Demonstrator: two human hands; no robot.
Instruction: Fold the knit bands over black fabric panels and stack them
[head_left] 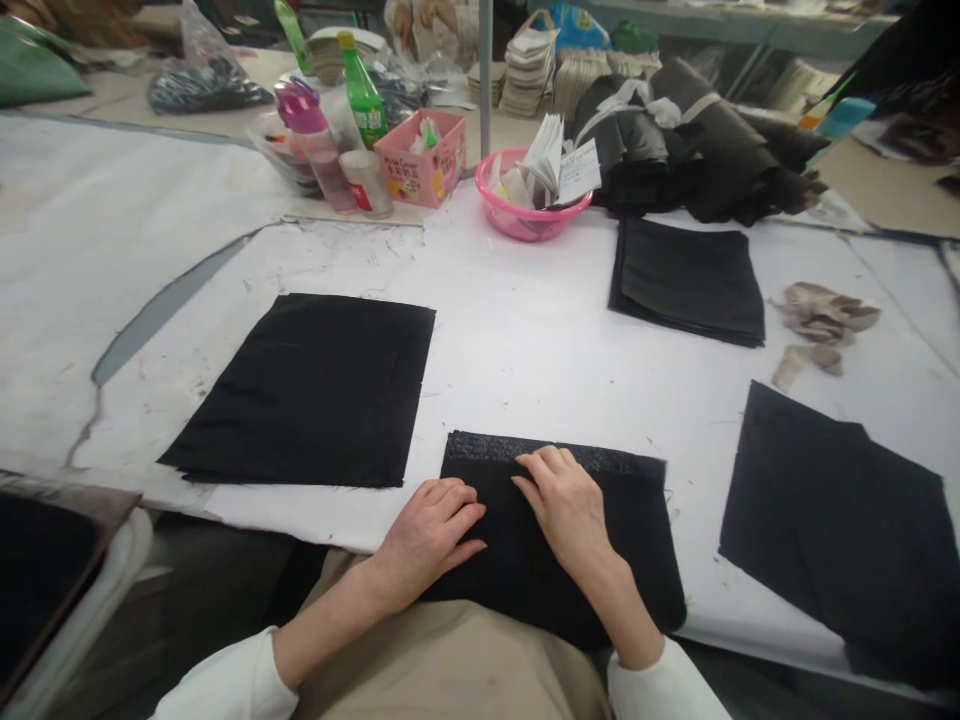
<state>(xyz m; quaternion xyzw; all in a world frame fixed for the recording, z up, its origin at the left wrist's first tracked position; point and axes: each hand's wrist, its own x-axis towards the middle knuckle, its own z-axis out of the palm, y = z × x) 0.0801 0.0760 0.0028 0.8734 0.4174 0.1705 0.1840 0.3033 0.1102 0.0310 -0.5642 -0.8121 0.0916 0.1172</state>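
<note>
A black fabric piece (pixel 555 560) lies at the table's front edge and hangs toward my lap. Along its far edge runs a speckled, rougher strip (pixel 487 446). My left hand (pixel 439 525) rests on the left part of the cloth, fingers bent and thumb apart from them. Over the lower edge of the strip, my right hand (pixel 562 500) touches the fabric with curved fingertips. Its thumb is a little apart from the index finger. No fold of cloth is visible between the fingers of either hand.
Stacked black fabric (pixel 315 390) lies left, another stack (pixel 686 280) at back right, and overlapping black pieces (pixel 832 520) at right. Beige scraps (pixel 825 315) lie nearby. Behind stand a pink basin (pixel 529 222), a pink box (pixel 424 160) and bottles (pixel 364 95). Another person's hands (pixel 424 15) show far back.
</note>
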